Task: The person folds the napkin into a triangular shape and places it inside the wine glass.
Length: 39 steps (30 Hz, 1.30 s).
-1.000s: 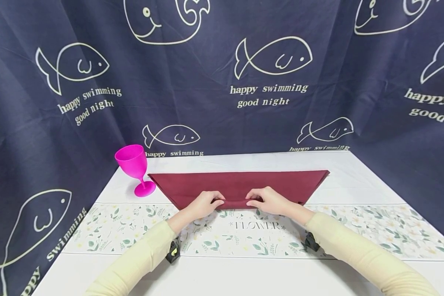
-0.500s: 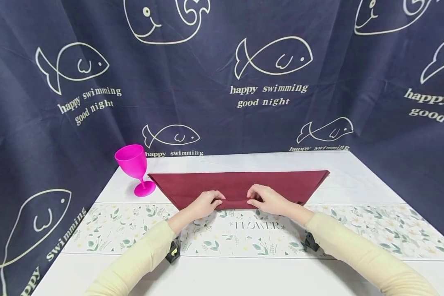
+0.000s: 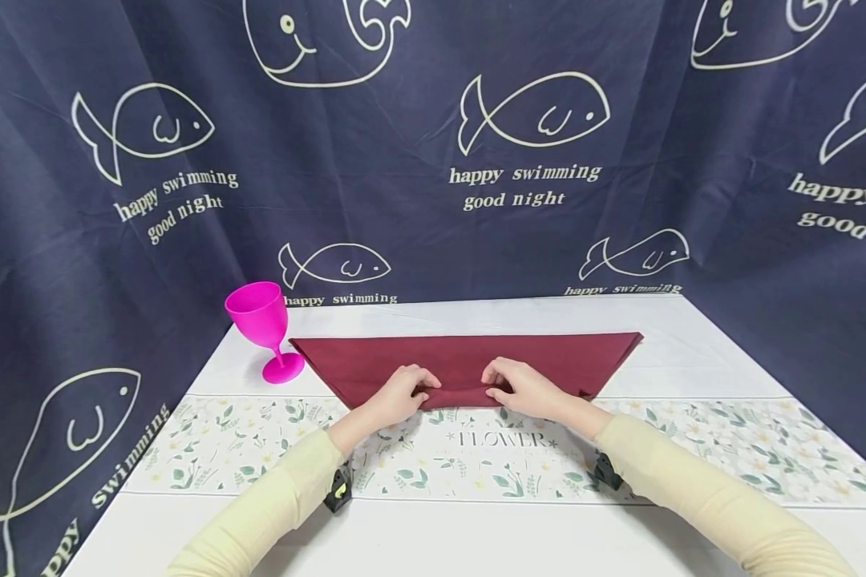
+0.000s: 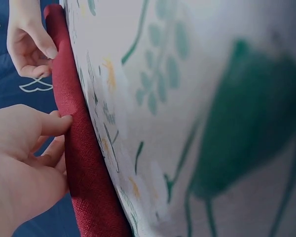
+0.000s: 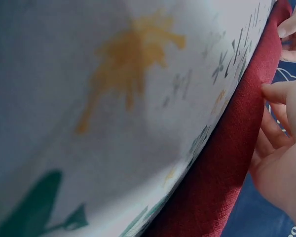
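Head view. The dark red cloth (image 3: 462, 361) lies folded across the white table (image 3: 693, 353), its longer edge away from you and its shorter, near edge reaching onto the flower-patterned strip (image 3: 231, 449). Your left hand (image 3: 400, 397) and your right hand (image 3: 525, 390) are at the middle of that near edge, with cloth showing between them. The thumb and fingers of each are bent, the space between them narrow. A pink cup (image 3: 256, 316) stands on its foot just beside the cloth's left corner. A dark blue curtain (image 3: 390, 184) with white fish outlines hangs behind the table.

Left wrist view. The cloth's near edge forms a narrow roll alongside the strip. Your left thumb tip rests on the roll and the fingers bend behind it, holding the cloth between them. Your right hand appears farther along the same roll.

Right wrist view. Your right thumb tip touches the roll, with the fingers bent on its far side, so the cloth is held between them; part of your left hand shows beyond.
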Available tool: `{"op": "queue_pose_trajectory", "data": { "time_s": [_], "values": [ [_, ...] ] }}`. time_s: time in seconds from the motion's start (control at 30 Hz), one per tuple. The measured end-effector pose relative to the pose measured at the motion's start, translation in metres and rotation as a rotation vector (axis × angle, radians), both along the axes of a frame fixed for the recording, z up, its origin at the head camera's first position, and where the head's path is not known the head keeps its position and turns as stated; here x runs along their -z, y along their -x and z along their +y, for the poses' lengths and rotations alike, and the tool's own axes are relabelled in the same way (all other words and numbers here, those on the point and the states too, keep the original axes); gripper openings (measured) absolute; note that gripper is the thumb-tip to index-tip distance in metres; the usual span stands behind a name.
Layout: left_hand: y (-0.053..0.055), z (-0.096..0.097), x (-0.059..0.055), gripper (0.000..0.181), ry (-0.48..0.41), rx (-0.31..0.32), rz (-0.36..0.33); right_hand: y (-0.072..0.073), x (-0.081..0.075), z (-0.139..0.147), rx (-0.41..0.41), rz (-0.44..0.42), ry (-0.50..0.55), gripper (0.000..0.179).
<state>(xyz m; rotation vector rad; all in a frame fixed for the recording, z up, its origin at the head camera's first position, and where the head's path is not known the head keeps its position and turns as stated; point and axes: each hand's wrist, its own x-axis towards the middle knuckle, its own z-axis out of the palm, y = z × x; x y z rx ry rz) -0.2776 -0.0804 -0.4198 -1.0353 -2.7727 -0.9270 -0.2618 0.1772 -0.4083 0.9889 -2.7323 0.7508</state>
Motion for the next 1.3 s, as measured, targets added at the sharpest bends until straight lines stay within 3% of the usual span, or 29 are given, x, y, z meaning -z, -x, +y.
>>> {"op": "queue_pose_trajectory", "data": {
  "time_s": [0.13, 0.53, 0.8, 1.3],
  "values": [
    [-0.0004, 0.0006, -0.0009, 0.022, -0.03, -0.023, 0.03, 0.0021, 0.0019, 0.0017, 0.003, 0.039, -0.022, 0.006],
    [0.001, 0.0005, -0.0015, 0.022, -0.062, -0.034, 0.006, 0.0039, 0.0023, 0.003, 0.013, 0.09, -0.038, 0.008],
    [0.0029, -0.0021, -0.0016, 0.013, -0.056, -0.017, -0.012, 0.0023, 0.0004, 0.0038, 0.009, 0.064, -0.036, 0.01],
    [0.0032, -0.0043, 0.0011, 0.028, -0.015, 0.0, -0.035, 0.0022, 0.0025, 0.005, 0.007, 0.016, -0.074, 0.029]
  ]
}}
